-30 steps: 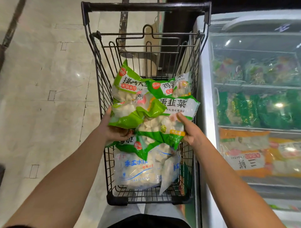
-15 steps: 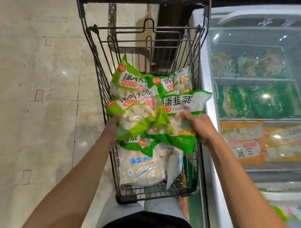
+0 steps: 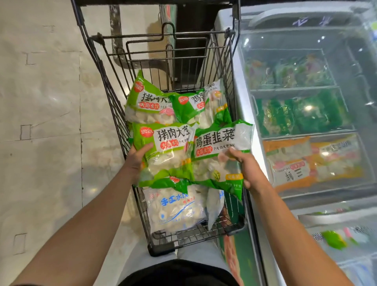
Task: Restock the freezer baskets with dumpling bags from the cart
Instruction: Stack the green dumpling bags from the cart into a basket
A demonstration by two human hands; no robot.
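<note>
A black wire cart (image 3: 114, 98) stands in front of me, holding several dumpling bags. My left hand (image 3: 137, 157) grips a green pork-and-scallion dumpling bag (image 3: 167, 147) by its left edge, lifted above the pile. My right hand (image 3: 245, 165) grips a green egg-and-chive dumpling bag (image 3: 220, 143) by its right side, held over the cart's right rim. Two more green bags (image 3: 151, 102) lie further back in the cart. A white bag with blue lettering (image 3: 175, 208) lies at the near end. The chest freezer (image 3: 306, 114) on the right shows baskets of green and orange bags under glass.
The freezer's glass lid (image 3: 318, 61) covers the baskets beside the cart. The pale tiled floor (image 3: 44, 122) stretches to the left. The cart's handle bar (image 3: 155, 2) is at the far end. My legs (image 3: 183, 257) are right behind the cart's near end.
Both hands have raised their bags and pulled them apart, so the two labels now sit side by side. The right bag has shifted toward the freezer side. The view has moved closer.
</note>
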